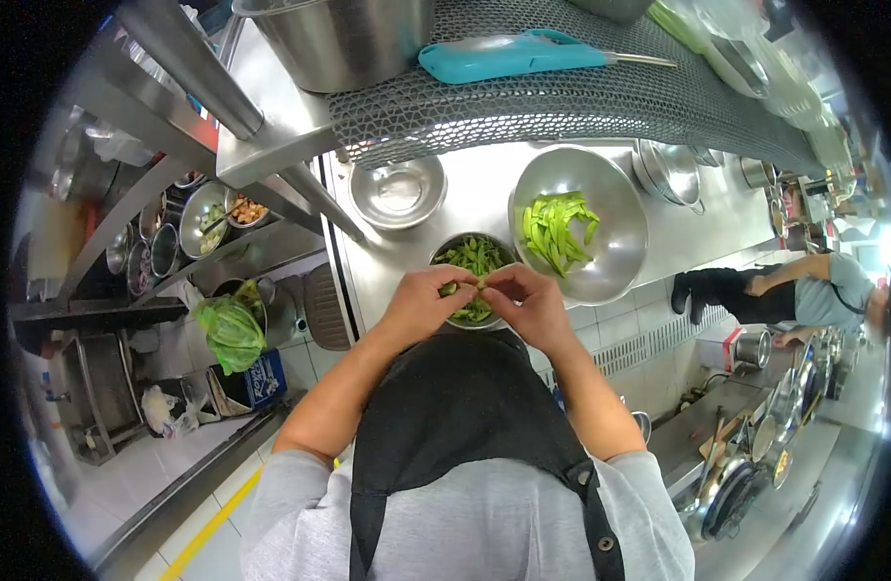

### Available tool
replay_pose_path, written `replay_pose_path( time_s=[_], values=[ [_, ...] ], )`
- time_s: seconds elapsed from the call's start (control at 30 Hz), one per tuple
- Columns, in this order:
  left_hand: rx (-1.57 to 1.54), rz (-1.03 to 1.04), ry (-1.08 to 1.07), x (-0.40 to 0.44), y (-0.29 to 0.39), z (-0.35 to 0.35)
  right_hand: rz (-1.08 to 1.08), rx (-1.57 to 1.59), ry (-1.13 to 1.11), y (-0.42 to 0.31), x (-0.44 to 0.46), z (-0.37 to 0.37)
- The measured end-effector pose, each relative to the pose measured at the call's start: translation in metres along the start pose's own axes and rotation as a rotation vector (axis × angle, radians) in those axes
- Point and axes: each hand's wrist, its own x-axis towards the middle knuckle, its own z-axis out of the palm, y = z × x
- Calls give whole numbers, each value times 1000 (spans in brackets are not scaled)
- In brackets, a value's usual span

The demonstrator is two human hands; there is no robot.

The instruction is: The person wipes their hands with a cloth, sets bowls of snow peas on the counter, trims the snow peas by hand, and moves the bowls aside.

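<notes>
My left hand (428,298) and my right hand (528,298) meet over a small metal bowl (503,246) filled with dark green pods or leafy pieces (476,255). Both hands are closed, thumbs and fingertips pinched close together around a small green pod (449,289), mostly hidden by the fingers. To the right, a large metal bowl (619,232) holds a heap of light green flat pods (558,230). A shallower metal bowl (399,198) stands on the steel counter at the left.
A mesh-covered shelf (561,102) overhangs the counter's far side, carrying a turquoise lighter (523,56) and a metal pot (339,44). Stacked metal bowls (670,174) stand farther right. Leafy greens (229,331) lie at the left. A co-worker (803,289) stands at the right.
</notes>
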Motion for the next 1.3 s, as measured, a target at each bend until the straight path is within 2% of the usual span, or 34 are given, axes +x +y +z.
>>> replay_pose_path(
  time_s=[0.13, 0.2, 0.33, 0.4, 0.43, 0.5, 0.53, 0.6, 0.63, 0.7, 0.73, 0.83, 0.9, 1.0, 1.1, 1.2, 1.3],
  values=[
    [55, 64, 81, -2, 5, 6, 59, -45, -43, 19, 1, -2],
    [140, 79, 47, -2, 2, 5, 41, -60, -23, 12, 0, 0],
    [354, 170, 52, -7, -1, 4, -137, -312, -53, -5, 0, 4],
    [528, 154, -20, -10, 6, 2, -259, -516, -85, -12, 0, 5],
    [615, 146, -57, -12, 9, 1, -249, -566, -102, -11, -1, 6],
    [596, 145, -74, -16, 12, 2, -229, -666, -134, -8, -3, 9],
    [587, 145, -84, -18, 13, 2, -220, -599, -116, -7, -3, 10],
    [398, 260, 29, -19, -2, 7, -201, -464, -80, -1, -4, 12],
    [305, 319, 85, -19, -9, 9, -114, -332, -60, 9, -3, 12],
    [38, 107, 284, -18, -13, 10, 64, -67, -18, 24, -3, 12],
    [-96, -1, 380, -18, -15, 9, 62, -133, -34, 30, -4, 8],
    [-585, -294, 488, -13, -22, -10, 73, -320, -68, 22, -4, -2],
    [-551, -277, 477, -16, -20, -11, 110, -425, -62, 17, -5, -5],
    [-443, -157, 473, -19, -21, 1, -24, -285, -46, 24, 0, 1],
    [-371, -60, 453, -19, -23, 10, -15, -79, -38, 9, 5, 18],
    [-253, -30, 416, -21, -15, 7, 43, -283, -142, -10, 10, 19],
    [-176, 16, 381, -26, -3, 5, -16, -247, -64, -2, 12, 23]
  ],
)
